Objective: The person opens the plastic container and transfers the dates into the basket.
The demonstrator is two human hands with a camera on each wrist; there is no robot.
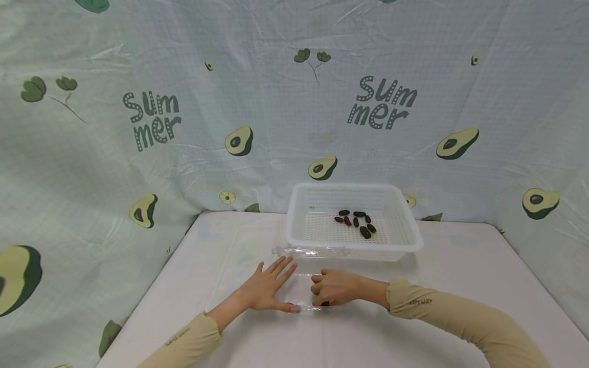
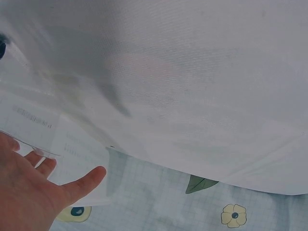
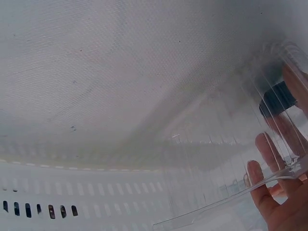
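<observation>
A clear plastic container (image 1: 301, 291) lies on the table in front of the basket, its ridged wall (image 3: 231, 163) filling the right side of the right wrist view. My left hand (image 1: 267, 287) is spread at the container's left side, fingers straight, thumb by its near left corner. Beside that thumb sits a dark oval piece (image 1: 298, 307), partly hidden. My right hand (image 1: 339, 286) is over the container's right part with curled fingers. Its fingertips pinch a dark date (image 3: 278, 98), mostly covered by the hand in the head view.
Behind the container stands a white perforated basket (image 1: 409, 240) with several dark dates (image 1: 356, 222) inside. The container's raised clear lid edge (image 1: 313, 252) lies against the basket's front. A white cloth covers the table (image 1: 460, 276), and a patterned curtain (image 1: 276, 102) hangs behind.
</observation>
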